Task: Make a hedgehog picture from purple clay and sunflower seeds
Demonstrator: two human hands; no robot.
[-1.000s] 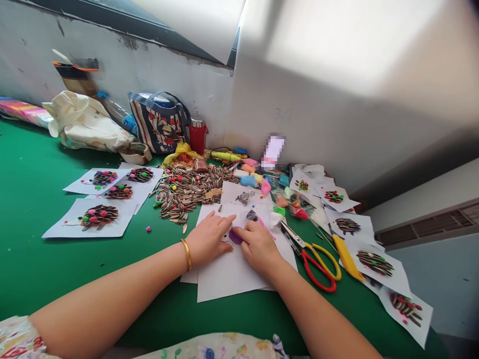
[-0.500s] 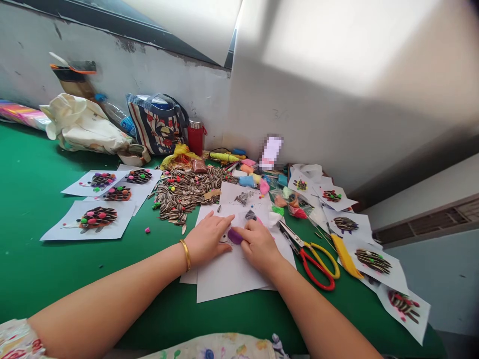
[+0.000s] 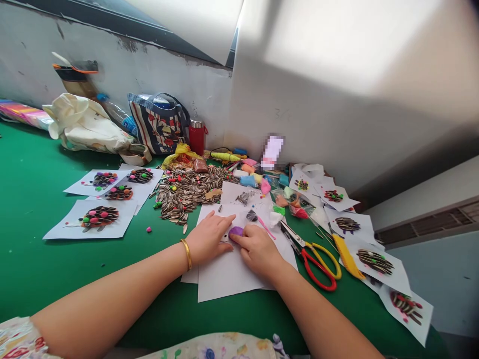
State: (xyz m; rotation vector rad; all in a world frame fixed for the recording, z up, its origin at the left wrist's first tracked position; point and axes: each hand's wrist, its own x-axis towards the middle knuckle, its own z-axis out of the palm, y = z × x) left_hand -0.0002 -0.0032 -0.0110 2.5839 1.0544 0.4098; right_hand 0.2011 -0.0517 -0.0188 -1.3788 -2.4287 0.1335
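Observation:
Under both hands lies a white sheet of paper [image 3: 239, 279] on the green table. A flattened patch of purple modelling clay [image 3: 235, 232] sits on it, beside a small white shape with black dots [image 3: 225, 236]. My right hand [image 3: 260, 249] presses the clay with its extended index finger, the other fingers curled in. My left hand [image 3: 209, 237], with a gold bangle at the wrist, rests flat on the paper just left of the clay, fingers spread. A pink strip [image 3: 266, 227] and a dark piece in clear wrap [image 3: 252, 216] lie beyond my right hand.
Scissors [image 3: 310, 257] with red and yellow handles lie right of the paper. Sunflower seeds [image 3: 190, 192] are heaped behind it, near bagged coloured clay [image 3: 249, 180]. Finished hedgehog pictures [image 3: 90, 219] flank both sides. A striped bag [image 3: 159, 124] and red flask [image 3: 196, 137] stand against the wall.
My right index finger has shifted slightly down over the purple clay, baring more of its upper part. The pink strip shows more clearly. My left hand stays in place.

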